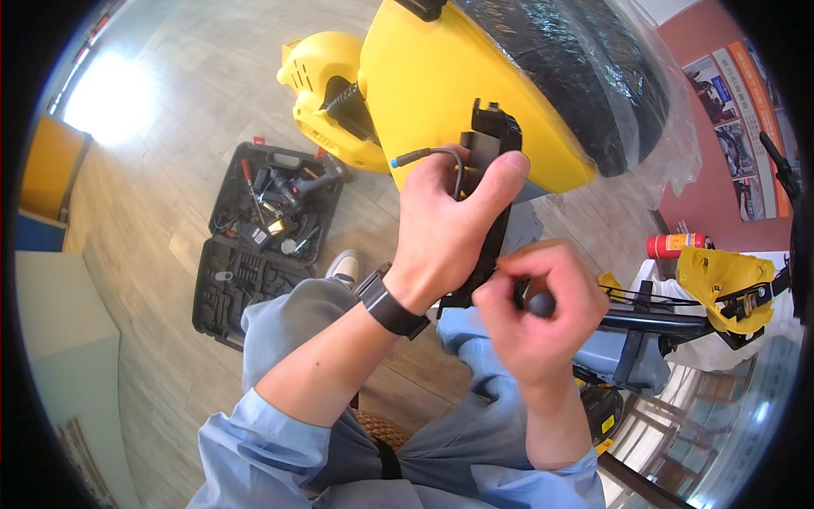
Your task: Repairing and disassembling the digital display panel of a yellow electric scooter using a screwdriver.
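Note:
My left hand is wrapped round a long black part, its thumb along the upper side. The part stands tilted above my knees, in front of a large yellow panel. A short black cable with a blue-tipped connector sticks out over that hand's fingers. Closed near the part's lower end, my right hand grips a black-handled tool. Only the rounded handle end shows; the tool's tip is hidden, so I cannot tell whether it touches the part.
An open black toolbox with a drill and loose tools lies on the floor at left. Dark plastic film wraps the yellow body. To the right are a red fire extinguisher and a black-tubed frame with a yellow cover.

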